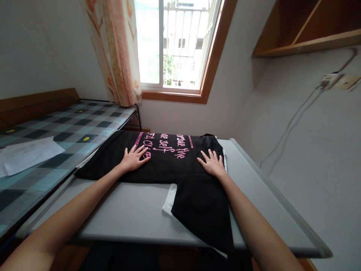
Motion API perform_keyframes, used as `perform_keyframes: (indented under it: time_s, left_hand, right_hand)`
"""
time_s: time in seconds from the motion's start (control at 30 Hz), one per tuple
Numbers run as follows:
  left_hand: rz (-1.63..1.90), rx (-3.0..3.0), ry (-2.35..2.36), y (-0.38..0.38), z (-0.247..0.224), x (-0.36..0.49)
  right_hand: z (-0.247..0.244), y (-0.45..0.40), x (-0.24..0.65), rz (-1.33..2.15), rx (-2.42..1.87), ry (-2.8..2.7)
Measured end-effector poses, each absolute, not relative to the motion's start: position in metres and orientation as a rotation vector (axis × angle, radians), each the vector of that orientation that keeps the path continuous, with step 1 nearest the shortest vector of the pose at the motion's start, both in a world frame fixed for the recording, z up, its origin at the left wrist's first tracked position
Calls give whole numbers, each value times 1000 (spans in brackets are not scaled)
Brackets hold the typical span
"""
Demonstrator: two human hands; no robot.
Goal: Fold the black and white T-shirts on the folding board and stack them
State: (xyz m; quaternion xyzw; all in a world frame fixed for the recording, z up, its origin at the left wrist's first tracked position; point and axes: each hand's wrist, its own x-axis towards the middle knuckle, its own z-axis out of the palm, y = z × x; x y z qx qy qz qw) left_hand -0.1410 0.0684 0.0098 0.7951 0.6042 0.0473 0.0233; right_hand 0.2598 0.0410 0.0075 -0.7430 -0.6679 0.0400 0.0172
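A black T-shirt (166,171) with pink lettering lies spread sideways over a light grey table (126,214). Its collar end is on the right, and one sleeve with a white cuff (169,199) hangs towards me over the table's front edge. My left hand (134,159) rests flat on the printed part, fingers spread. Near the collar, my right hand (211,163) is also flat on the cloth with its fingers apart. Neither hand grips the fabric. The far sleeve is mostly out of sight behind the shirt.
To the left stands a bed with a checked mattress (93,124) and white papers (31,152) on it. A flowered curtain (118,52) hangs beside the window (180,45). At the right wall are a wooden shelf (307,43), a socket (329,80) and a dangling cable (290,124).
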Motion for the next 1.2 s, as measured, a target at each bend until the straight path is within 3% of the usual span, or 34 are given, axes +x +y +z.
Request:
perform_keyframes:
  time_s: [0.37, 0.67, 0.97, 1.2]
  left_hand:
    - [231, 2469, 1893, 82, 11, -136]
    - [539, 2767, 1700, 68, 17, -136]
    - [251, 2666, 1691, 70, 1, -132]
    - [308, 2686, 1681, 70, 0, -132]
  right_hand:
    - [7, 53, 259, 55, -2243, -2032]
    - [19, 39, 275, 35, -1688, -1909]
    - [25, 31, 272, 189, -1787, -2097]
    - [57, 14, 256, 965, -1173, -2309]
